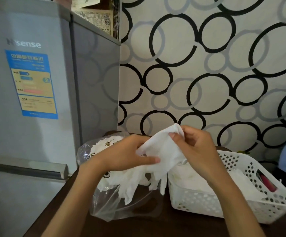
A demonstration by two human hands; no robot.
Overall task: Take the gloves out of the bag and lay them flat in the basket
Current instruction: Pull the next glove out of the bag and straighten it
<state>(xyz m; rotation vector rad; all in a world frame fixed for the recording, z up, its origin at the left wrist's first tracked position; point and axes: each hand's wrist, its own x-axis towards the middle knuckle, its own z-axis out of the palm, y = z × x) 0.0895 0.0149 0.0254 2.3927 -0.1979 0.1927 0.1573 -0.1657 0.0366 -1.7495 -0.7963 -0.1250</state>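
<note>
Setting: Wallpaper printed with black and grey rings backs a dark bench; one grey fridge stands at the left with one blue and yellow label on its door.

Bag: one clear plastic bag lies on the bench just left of the basket, its mouth open toward the hands, with white gloves still bunched inside.

Basket: one white perforated basket sits on the right of the bench; white cloth, probably gloves already put in, lies across its bottom, and a red object lies against its far side.

Glove in hand: a white glove is held up above the gap between bag and basket, cuff end uppermost, its fingers dangling down toward the bag mouth. It may be more than one glove together; I cannot tell.

Left hand: the left hand grips the lower left edge of the glove, thumb laid across the cloth.

Right hand: the right hand pinches the cuff between thumb and curled fingers.

Progress: judging by the cloth in the basket and the heap left in the bag, the job looks partly done, somewhere in the middle.

Still to do: the held glove needs to be laid flat in the basket, then the rest taken from the bag.

Count: two hands, one bag, one basket; the gloves in bag and basket are too bunched to count.
</note>
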